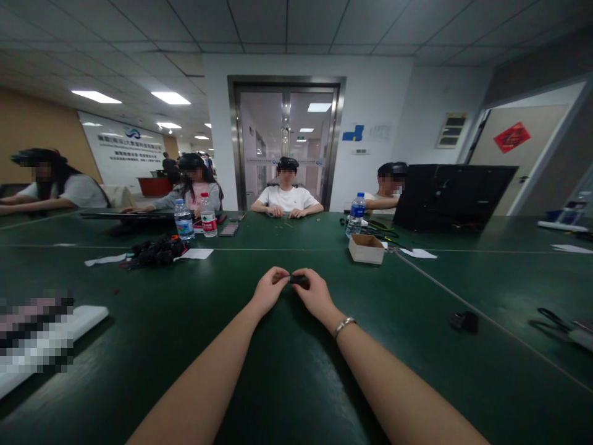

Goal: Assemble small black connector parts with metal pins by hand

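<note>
Just above the green table (278, 377), in the middle of the head view, a small black, roughly cylindrical object (298, 280) lies level between my two hands. What kind of thing it is cannot be made out. My right hand (317, 293) pinches it between thumb and fingers; a silvery bracelet (344, 326) circles that wrist. Thumb and fingertips of my left hand (269, 292) close together at the object's left end, where a small greyish tip shows. The fingers partly cover the object.
Ahead to the right stands an open cardboard box (366, 253) near a water bottle (356, 215) and a black monitor (454, 196). A black bundle (158, 250) and two bottles are ahead left. A small black item (464, 321) lies right. Several people sit around the table.
</note>
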Action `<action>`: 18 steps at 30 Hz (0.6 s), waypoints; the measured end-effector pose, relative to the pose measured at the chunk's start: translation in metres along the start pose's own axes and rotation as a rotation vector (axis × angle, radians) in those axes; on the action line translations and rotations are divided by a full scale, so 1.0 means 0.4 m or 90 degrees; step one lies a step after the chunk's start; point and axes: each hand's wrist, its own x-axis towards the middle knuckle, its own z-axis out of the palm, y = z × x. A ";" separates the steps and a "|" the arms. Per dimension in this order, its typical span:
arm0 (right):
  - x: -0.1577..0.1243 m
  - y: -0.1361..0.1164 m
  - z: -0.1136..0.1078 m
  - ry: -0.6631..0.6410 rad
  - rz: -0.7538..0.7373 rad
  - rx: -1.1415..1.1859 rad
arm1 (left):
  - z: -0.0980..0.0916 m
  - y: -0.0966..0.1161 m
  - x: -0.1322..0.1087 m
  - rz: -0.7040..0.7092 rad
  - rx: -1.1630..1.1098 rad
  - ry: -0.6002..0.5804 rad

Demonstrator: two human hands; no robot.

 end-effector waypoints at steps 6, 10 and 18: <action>0.000 0.001 0.001 -0.001 -0.002 0.009 | 0.001 -0.003 -0.001 -0.055 0.023 0.011; -0.001 -0.005 0.001 -0.003 0.002 0.005 | 0.004 -0.004 -0.002 -0.039 0.043 -0.015; 0.001 -0.005 0.001 -0.002 0.007 0.008 | 0.004 0.012 -0.006 -0.024 0.007 -0.002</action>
